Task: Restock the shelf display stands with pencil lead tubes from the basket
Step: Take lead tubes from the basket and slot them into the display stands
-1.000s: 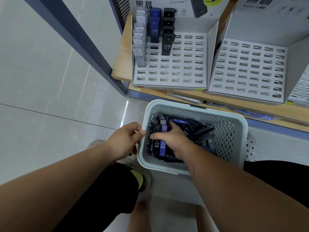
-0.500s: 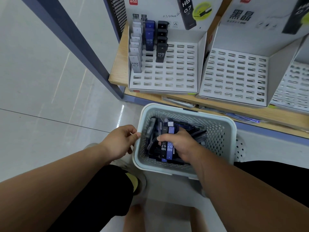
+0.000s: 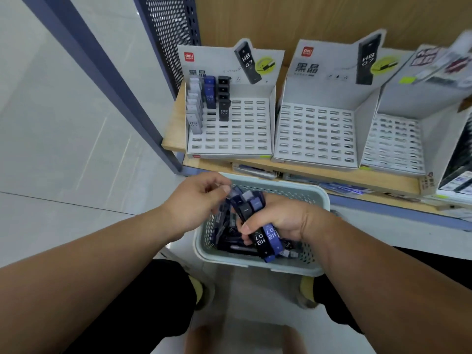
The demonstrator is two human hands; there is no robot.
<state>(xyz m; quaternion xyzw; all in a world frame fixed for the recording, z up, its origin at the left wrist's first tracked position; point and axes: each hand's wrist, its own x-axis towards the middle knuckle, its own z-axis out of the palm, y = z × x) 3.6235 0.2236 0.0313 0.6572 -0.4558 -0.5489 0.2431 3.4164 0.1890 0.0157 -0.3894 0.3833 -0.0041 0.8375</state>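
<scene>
My right hand (image 3: 278, 221) grips a bundle of pencil lead tubes (image 3: 258, 226), black, blue and grey, lifted just above the pale perforated basket (image 3: 316, 200). My left hand (image 3: 196, 200) pinches the top of one grey tube at the bundle's upper left. More tubes lie loose in the basket. On the wooden shelf, the left display stand (image 3: 229, 129) carries a grey row, a blue row and a black row at its back left. The middle stand (image 3: 316, 134) and the right stand (image 3: 393, 144) show only bare slots.
A blue-grey shelf post (image 3: 107, 80) slants down to the left of the stands, with a perforated side panel (image 3: 168, 31) behind it. Flat packets lie along the shelf's front edge (image 3: 306, 175). Pale tiled floor spreads to the left. My knees frame the basket.
My right hand rose out of the basket with a handful of tubes. My left hand left the basket rim and came to the bundle. The view tilted up toward the shelf.
</scene>
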